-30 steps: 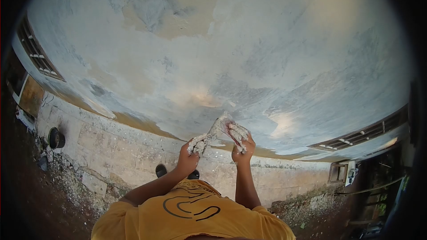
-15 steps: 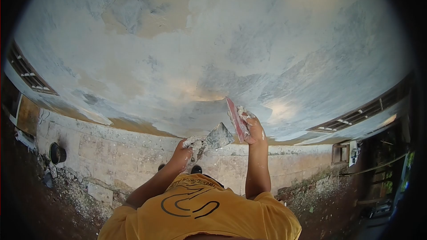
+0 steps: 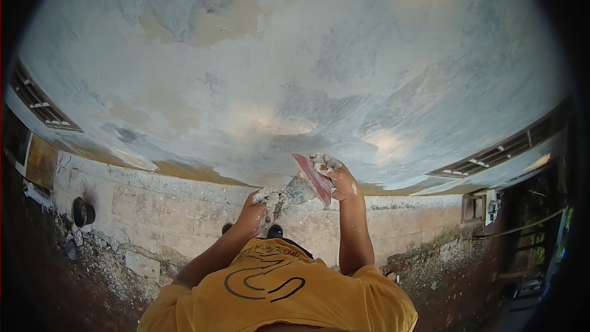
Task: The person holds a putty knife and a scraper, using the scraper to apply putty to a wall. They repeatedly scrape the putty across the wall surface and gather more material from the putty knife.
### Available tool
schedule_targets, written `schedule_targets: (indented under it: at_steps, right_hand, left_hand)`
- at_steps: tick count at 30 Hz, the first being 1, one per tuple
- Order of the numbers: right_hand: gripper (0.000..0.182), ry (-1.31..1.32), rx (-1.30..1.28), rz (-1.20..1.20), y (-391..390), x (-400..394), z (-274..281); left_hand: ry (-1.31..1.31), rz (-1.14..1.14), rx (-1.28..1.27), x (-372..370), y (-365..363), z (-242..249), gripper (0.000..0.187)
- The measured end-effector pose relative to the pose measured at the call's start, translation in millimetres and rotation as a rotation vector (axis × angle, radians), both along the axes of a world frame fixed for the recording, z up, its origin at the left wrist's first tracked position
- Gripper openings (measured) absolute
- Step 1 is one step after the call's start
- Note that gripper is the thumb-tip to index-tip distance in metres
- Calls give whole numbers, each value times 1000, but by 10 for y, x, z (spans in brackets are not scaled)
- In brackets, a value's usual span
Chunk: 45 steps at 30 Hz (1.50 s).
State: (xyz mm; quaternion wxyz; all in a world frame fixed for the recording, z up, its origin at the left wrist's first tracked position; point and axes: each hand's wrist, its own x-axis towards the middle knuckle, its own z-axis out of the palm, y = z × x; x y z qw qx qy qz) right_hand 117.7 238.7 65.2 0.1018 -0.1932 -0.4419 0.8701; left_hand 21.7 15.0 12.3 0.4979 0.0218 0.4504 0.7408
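Observation:
My left hand (image 3: 254, 209), caked with pale filler, is closed round the handle of a putty knife (image 3: 297, 190). The knife's broad blade, smeared grey and white, points to the right. In my right hand (image 3: 339, 175) I grip a flat red plastering float (image 3: 312, 179), also coated with filler. The float is tilted, and its face overlaps the right end of the knife's blade in this view. Both tools are in front of my chest, close to the lower part of a wall (image 3: 239, 98) patched in white, grey and tan.
Barred window openings (image 3: 43, 101) sit at the wall's left and right. Below runs a bare block base (image 3: 184, 215). A dark bucket (image 3: 82, 212) is at lower left, near rubble on the ground. At far right stand wooden pieces and a cord (image 3: 522, 230).
The red float has moved down and left from near the wall, turning so that it overlaps the putty knife's blade. My left hand stays nearly in place.

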Motion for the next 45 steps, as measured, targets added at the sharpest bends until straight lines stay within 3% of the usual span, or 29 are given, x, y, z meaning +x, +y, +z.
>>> schedule_targets:
  at_steps: [4, 10, 16, 21, 24, 27, 30, 32, 36, 38, 44, 45]
  right_hand:
    - [44, -63, 95, -14, 51, 25, -4]
    - [42, -74, 137, -21, 114, 41, -35]
    - [41, -123, 162, -33, 199, 33, -114]
    - [38, -155, 209, -31, 224, -5, -54]
    - [35, -123, 231, -58, 284, -27, -139]
    - [35, -68, 91, -49, 331, -30, -156]
    - [37, 4, 42, -184, 348, 29, -155]
    - [39, 118, 137, -361, 351, 74, -152]
    - [51, 186, 197, -469, 149, 145, 114]
    - [51, 218, 265, -447, 133, 201, 123]
    - [47, 413, 14, -382, -67, 311, 86]
    - [46, 320, 88, -410, -126, 312, 91]
  left_hand:
    - [-93, 17, -77, 11, -43, -218, 57]
    - [-44, 51, -77, 69, -42, -120, 51]
    - [-20, 31, -8, 48, -74, -363, 50]
    - [34, 73, -87, 81, -89, -249, 50]
    - [15, 65, -33, 54, -111, -165, 51]
    - [-54, 96, 11, 27, -114, -148, 48]
    - [-98, 165, 30, -19, -99, -153, 42]
    - [-134, 196, 62, -55, -80, -152, 38]
    - [-72, 245, 243, -60, 11, -55, 31]
    - [-36, 251, 297, -44, 49, 33, 29]
    - [-6, 269, 254, 15, 151, 183, 28]
    - [-2, 259, 269, 24, 161, 191, 28]
